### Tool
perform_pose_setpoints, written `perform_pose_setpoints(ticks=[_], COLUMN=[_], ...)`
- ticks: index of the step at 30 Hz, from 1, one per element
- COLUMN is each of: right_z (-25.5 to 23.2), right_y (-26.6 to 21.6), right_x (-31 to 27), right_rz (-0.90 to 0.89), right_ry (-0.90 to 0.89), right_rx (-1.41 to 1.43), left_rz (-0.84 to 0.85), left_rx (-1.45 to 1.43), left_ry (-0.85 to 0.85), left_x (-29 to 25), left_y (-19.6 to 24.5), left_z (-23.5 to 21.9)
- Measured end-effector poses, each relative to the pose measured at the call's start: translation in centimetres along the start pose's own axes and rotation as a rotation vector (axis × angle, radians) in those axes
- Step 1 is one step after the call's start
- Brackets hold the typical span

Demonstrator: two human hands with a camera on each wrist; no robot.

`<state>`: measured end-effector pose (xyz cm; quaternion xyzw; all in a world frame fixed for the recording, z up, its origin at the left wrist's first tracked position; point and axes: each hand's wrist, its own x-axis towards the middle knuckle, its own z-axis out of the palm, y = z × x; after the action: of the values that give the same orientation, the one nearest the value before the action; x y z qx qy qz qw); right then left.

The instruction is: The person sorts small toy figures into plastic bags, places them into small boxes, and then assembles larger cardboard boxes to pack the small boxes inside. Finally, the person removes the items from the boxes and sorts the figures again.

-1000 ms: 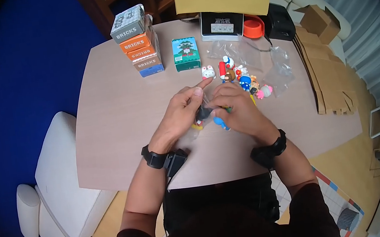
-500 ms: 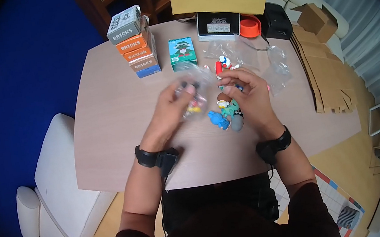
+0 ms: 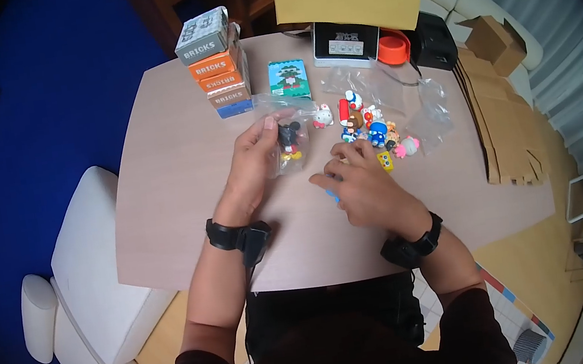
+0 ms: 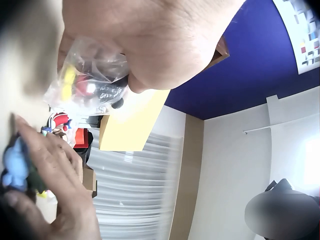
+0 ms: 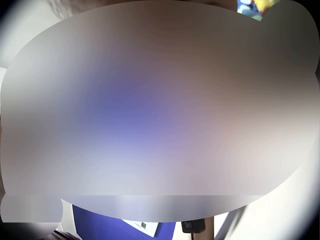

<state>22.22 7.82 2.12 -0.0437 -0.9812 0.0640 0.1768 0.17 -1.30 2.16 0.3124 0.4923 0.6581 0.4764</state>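
In the head view my left hand [image 3: 255,159] pinches a clear plastic bag [image 3: 268,104] between thumb and fingers. Inside the bag is a mouse figurine [image 3: 290,138] with round black ears and yellow shoes; it shows close up in the left wrist view. Lower right of it, my right hand [image 3: 371,185] lies low over small figurines, fingers spread. A blue figurine [image 4: 17,162] shows between its thumb and forefinger in the left wrist view, with a dark green one beside it. The hand hides most of this group. The right wrist view is mostly blurred.
Several figurines [image 3: 377,134] cluster beyond my right hand, a white rabbit-like figurine [image 3: 322,115] to their left. Empty plastic bags [image 3: 430,116] lie at right. Stacked brick boxes [image 3: 210,64] and a green box [image 3: 290,79] stand at back left; flattened cardboard [image 3: 499,110] lines the right edge.
The bagged figurine first sat low between both hands; my left hand now holds it up and to the left. My right hand has come down over the blue and green figurines.
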Motion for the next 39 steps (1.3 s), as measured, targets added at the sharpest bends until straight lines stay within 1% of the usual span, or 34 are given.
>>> perform_pose_setpoints(ticks=[4, 6, 7, 9, 10, 12, 13, 15, 16, 18, 19, 21, 22, 24, 28, 30, 31, 33, 34, 36, 37, 39], right_z=[0.6, 0.5, 0.0, -1.6, -1.9, -2.5, -2.5, -2.1, -2.0, -1.8, -1.5, -1.1, -1.1, -1.3, -1.2, -1.2, -1.0, -0.4, -0.1, 0.4, 0.6, 1.0], right_y=[-0.4, 0.0, 0.0, -0.1, 0.5, 1.9, 2.2, 2.8, 3.2, 3.7, 3.7, 3.3, 3.2, 3.1, 3.6, 3.6, 3.7, 4.1, 4.1, 3.8, 3.5, 2.8], right_x=[0.3, 0.4, 0.5, 0.7, 0.7, 0.6, 0.7, 0.7, 0.6, 0.2, 0.2, 0.5, 0.5, 0.6, 0.2, 0.2, 0.1, 0.0, 0.0, 0.2, 0.2, 0.1], right_rz=[0.027, 0.016, 0.015, 0.271, 0.271, 0.655, 0.660, 0.684, 0.687, 0.728, 0.730, 0.712, 0.713, 0.736, 0.729, 0.694, 0.696, 0.526, 0.526, 0.378, 0.379, 0.340], right_ry=[-0.046, 0.071, 0.073, 0.267, 0.267, 0.363, 0.366, 0.634, 0.639, 0.528, 0.532, 0.553, 0.554, 0.543, 0.597, 0.554, 0.555, 0.438, 0.437, 0.312, 0.311, 0.152], right_rx=[0.046, 0.115, 0.115, 0.375, 0.374, 0.635, 0.632, 1.132, 1.127, 1.009, 1.007, 1.075, 1.074, 1.110, 1.115, 0.836, 0.836, 0.516, 0.516, 0.192, 0.193, 0.201], left_rz=[0.015, 0.037, 0.038, 0.111, 0.111, 0.014, 0.013, -0.141, -0.140, -0.184, -0.183, -0.114, -0.114, -0.035, -0.093, -0.079, -0.080, -0.129, -0.130, -0.129, -0.130, -0.205], left_rx=[0.078, 0.221, 0.223, 0.363, 0.363, 0.538, 0.538, 0.611, 0.611, 0.636, 0.636, 0.576, 0.576, 0.597, 0.595, 0.659, 0.659, 0.673, 0.673, 0.642, 0.642, 0.624], left_ry=[0.016, 0.022, 0.022, 0.013, 0.013, -0.007, -0.013, -0.097, -0.105, -0.227, -0.231, -0.223, -0.225, -0.291, -0.257, -0.219, -0.220, -0.183, -0.183, -0.154, -0.154, -0.165], left_x=[-0.1, 0.0, 0.2, 0.5, 0.3, -0.2, -0.4, -0.7, -0.9, -1.3, -1.4, -1.5, -1.5, -1.4, -1.5, -1.3, -1.1, -0.9, -0.9, -1.1, -1.1, -1.1], left_y=[-0.1, -0.7, -1.1, -2.0, -1.8, -1.0, -0.7, -0.4, -0.2, 0.1, -0.1, -0.7, -0.9, -1.1, -0.8, -0.6, -0.6, -0.7, -0.6, -0.2, -0.2, -0.1], left_z=[0.2, 0.0, -0.2, -0.5, -0.4, -0.2, 0.0, 0.4, 0.6, 1.1, 1.2, 1.5, 1.4, 1.4, 1.6, 1.4, 1.2, 0.8, 0.9, 1.2, 1.2, 1.3])
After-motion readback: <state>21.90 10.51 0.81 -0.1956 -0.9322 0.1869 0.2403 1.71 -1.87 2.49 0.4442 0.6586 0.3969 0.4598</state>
